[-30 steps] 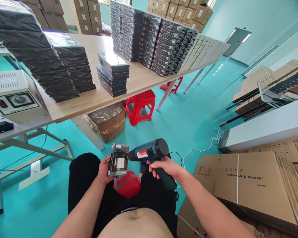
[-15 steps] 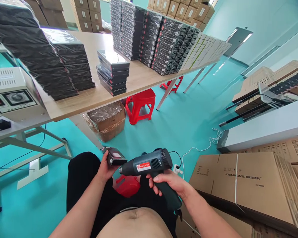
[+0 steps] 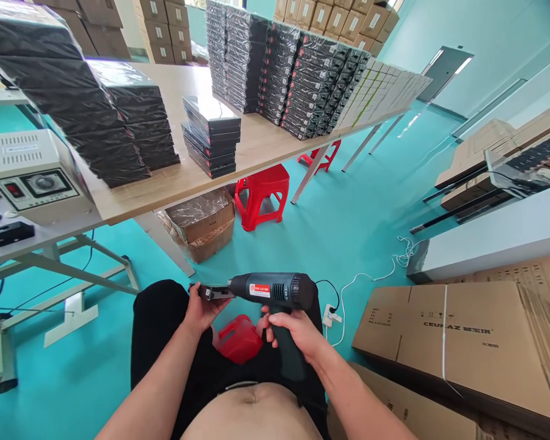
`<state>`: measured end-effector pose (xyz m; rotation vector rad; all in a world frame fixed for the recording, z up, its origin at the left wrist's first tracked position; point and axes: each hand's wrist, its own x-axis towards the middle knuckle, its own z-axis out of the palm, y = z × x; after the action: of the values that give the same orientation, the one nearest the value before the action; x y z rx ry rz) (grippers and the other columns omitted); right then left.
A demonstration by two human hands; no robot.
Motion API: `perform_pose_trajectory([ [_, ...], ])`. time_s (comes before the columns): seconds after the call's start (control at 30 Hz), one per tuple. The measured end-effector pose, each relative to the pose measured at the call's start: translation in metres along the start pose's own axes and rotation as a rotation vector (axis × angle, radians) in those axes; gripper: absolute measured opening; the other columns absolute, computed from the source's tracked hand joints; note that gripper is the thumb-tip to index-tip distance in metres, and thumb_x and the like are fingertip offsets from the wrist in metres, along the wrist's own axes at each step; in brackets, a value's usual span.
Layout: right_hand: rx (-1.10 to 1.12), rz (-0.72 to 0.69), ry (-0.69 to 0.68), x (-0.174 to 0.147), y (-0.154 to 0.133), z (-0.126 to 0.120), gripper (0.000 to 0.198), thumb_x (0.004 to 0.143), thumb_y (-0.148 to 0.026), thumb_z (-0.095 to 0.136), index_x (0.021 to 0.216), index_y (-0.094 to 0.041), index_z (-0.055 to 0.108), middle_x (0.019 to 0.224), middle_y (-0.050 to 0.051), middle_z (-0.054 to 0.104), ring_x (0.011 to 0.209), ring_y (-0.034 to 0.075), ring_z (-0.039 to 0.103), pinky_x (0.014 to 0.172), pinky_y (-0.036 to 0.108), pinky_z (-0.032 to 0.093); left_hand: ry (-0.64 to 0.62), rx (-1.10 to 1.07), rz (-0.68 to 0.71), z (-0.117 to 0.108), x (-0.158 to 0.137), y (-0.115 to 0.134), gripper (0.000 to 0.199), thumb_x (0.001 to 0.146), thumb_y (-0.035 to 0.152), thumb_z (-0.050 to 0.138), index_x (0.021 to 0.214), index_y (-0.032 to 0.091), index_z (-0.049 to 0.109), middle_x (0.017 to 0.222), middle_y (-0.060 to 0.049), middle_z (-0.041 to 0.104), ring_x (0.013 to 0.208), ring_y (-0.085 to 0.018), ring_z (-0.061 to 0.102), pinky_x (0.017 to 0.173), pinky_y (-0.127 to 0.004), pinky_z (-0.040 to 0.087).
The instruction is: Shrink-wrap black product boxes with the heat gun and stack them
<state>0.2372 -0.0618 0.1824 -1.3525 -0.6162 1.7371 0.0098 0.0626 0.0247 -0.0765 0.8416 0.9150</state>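
Small box [image 3: 216,293] and heat gun [image 3: 268,289] held in hand beside the table [image 3: 140,198]

We find the small box in the left hand [image 3: 201,315], clamped between thumb and fingers above the person's lap and tilted so that a narrow side faces upward. The right hand [image 3: 299,330] is wrapped around the handle of the heat gun. Its nozzle is directed at the right-hand end of the small box; whether the two touch, we cannot tell.

We note a dark cord [image 3: 333,290] between the heat gun and a white power strip [image 3: 332,318] on the floor.

On the table, near its front edge, we record a short, uneven stack of black boxes [image 3: 215,145]. Black wrapped bundles [image 3: 132,122] stand to the left of this stack, and a long row of stacked boxes [image 3: 286,79] stands behind it and to the right. We observe an open carton [image 3: 211,231] marked K13 beneath the table, with a red stool [image 3: 266,183] just beside it. To the left sits a control unit [image 3: 41,183] with a dial; to the right lie strapped, flattened cartons [image 3: 467,354].
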Motion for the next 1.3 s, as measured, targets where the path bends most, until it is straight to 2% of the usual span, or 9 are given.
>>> perform_pose_trajectory([
  [0.07,-0.054,0.024,0.009,-0.001,-0.001,-0.001,0.028,0.072,-0.026,0.063,0.095,-0.011,0.066,0.078,0.007,0.068,0.056,0.014,0.060,0.049,0.025,0.047,0.026,-0.001,-0.015,-0.002,0.001,0.000,0.029,0.079,0.047,0.054,0.087,0.019,0.050,0.092,-0.013,0.064,0.089,-0.032,0.066,0.074,-0.054,0.054],
  [0.2,-0.069,0.027,-0.095,-0.004,-0.001,0.004,0.028,0.071,-0.026,0.065,0.093,-0.010,0.068,0.082,0.009,0.069,0.056,0.014,0.060,0.050,0.027,0.047,0.063,-0.020,0.006,-0.004,0.004,0.001,0.024,0.079,0.043,0.053,0.081,0.019,0.047,0.080,-0.009,0.062,0.073,-0.026,0.066,0.066,-0.048,0.057],
  [0.33,-0.053,-0.019,0.045,0.000,0.000,0.009,0.031,0.072,-0.027,0.064,0.098,-0.011,0.066,0.075,0.006,0.067,0.056,0.014,0.059,0.051,0.026,0.047,0.034,-0.037,-0.009,-0.004,0.005,0.000,0.029,0.077,0.043,0.055,0.086,0.016,0.049,0.089,-0.015,0.062,0.086,-0.032,0.066,0.072,-0.051,0.056],
  [0.5,-0.078,-0.004,-0.063,0.003,0.000,0.012,0.030,0.071,-0.025,0.065,0.098,-0.011,0.067,0.077,0.007,0.068,0.056,0.015,0.060,0.050,0.027,0.047,0.074,-0.046,0.040,-0.005,0.007,0.000,0.023,0.077,0.038,0.056,0.084,0.018,0.047,0.085,-0.011,0.062,0.080,-0.028,0.066,0.071,-0.050,0.057],
  [0.63,-0.055,-0.058,0.040,0.006,0.001,0.018,0.028,0.071,-0.026,0.065,0.095,-0.011,0.066,0.072,0.005,0.067,0.056,0.014,0.059,0.050,0.026,0.047,0.046,-0.076,0.058,-0.004,0.008,-0.001,0.024,0.077,0.037,0.057,0.087,0.017,0.049,0.094,-0.013,0.062,0.091,-0.031,0.065,0.074,-0.052,0.056],
  [0.77,-0.058,-0.009,0.088,0.001,-0.001,0.005,0.029,0.072,-0.028,0.064,0.096,-0.010,0.065,0.075,0.007,0.068,0.057,0.015,0.060,0.050,0.026,0.047,0.045,-0.143,0.040,-0.002,0.003,0.002,0.024,0.075,0.037,0.058,0.085,0.017,0.049,0.101,-0.016,0.060,0.101,-0.035,0.062,0.076,-0.053,0.056],
  [0.97,0.058,0.041,0.038,-0.019,0.006,-0.020,0.030,0.074,-0.027,0.061,0.097,-0.010,0.065,0.080,0.008,0.067,0.058,0.014,0.060,0.049,0.025,0.047,-0.039,-0.208,0.019,0.001,-0.001,0.005,0.023,0.076,0.038,0.057,0.082,0.017,0.050,0.110,-0.018,0.059,0.110,-0.037,0.057,0.080,-0.054,0.055],
  [1.17,0.212,-0.019,0.072,-0.018,0.013,-0.023,0.029,0.076,-0.027,0.059,0.100,-0.011,0.065,0.082,0.008,0.066,0.060,0.014,0.060,0.049,0.024,0.047,-0.073,-0.169,0.009,-0.002,0.003,0.003,0.023,0.075,0.038,0.058,0.081,0.017,0.049,0.108,-0.017,0.059,0.110,-0.038,0.057,0.082,-0.056,0.053],
  [1.3,0.231,-0.028,0.076,-0.011,0.014,-0.024,0.029,0.076,-0.027,0.060,0.100,-0.011,0.065,0.082,0.008,0.067,0.061,0.014,0.061,0.050,0.024,0.047,-0.066,-0.157,-0.010,-0.003,0.000,0.005,0.022,0.075,0.037,0.057,0.083,0.017,0.050,0.103,-0.016,0.061,0.106,-0.035,0.060,0.083,-0.054,0.053],
])
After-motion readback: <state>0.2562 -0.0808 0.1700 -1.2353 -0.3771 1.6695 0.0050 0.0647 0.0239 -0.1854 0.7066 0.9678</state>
